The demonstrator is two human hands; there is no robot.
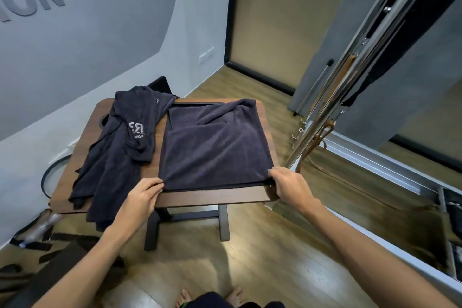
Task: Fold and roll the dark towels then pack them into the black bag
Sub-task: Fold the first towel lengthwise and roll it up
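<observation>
A dark towel (pixel 215 147) lies folded flat on the right half of the small wooden table (pixel 212 196). My left hand (pixel 142 195) pinches its near left corner. My right hand (pixel 287 182) pinches its near right corner at the table's edge. A second dark towel (pixel 117 147) with a pale logo lies crumpled on the left half and hangs over the table's front left edge. The black bag (pixel 45 280) appears as dark fabric with straps on the floor at the lower left, partly cut off by the frame.
A grey wall with large letters stands to the left. Metal poles and a mirrored panel (pixel 375 70) rise on the right, with a metal floor track (pixel 375 162) beside them. Wooden floor surrounds the table; my bare feet (pixel 210 295) are at the bottom.
</observation>
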